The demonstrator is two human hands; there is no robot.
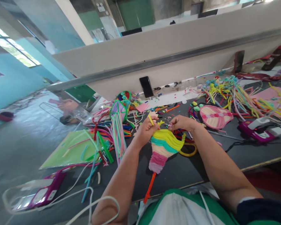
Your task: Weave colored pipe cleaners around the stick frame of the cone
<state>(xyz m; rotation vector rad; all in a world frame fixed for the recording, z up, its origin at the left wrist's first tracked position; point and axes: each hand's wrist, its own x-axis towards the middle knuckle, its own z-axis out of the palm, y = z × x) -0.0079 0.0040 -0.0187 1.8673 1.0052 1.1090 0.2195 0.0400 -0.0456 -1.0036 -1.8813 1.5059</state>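
Left hand [150,127]: thumb and fingers clamped on a narrow, bright yellow fuzzy strip [150,120], one end of which stands up above the grip. Right hand [179,123]: just across from the left, thumb and fingertips together; whether anything is pinched there is too small to tell.

Directly below both hands, on the dark grey tabletop [224,168]: a flared piece of fuzzy strips in yellow, teal, cream, pink and mauve bands [165,148], its wide yellow end nearest the grip. An orange-red strip [150,189] extends from its narrow end. A mustard-yellow loop [189,150] lies beside it, below the right hand.

Right of the grip: a rounded pink-and-cream striped piece [215,117]. Left: a bundle of pale green and pink stems [118,132]. Beyond the hands: a black smartphone [146,87], propped at a tilt.
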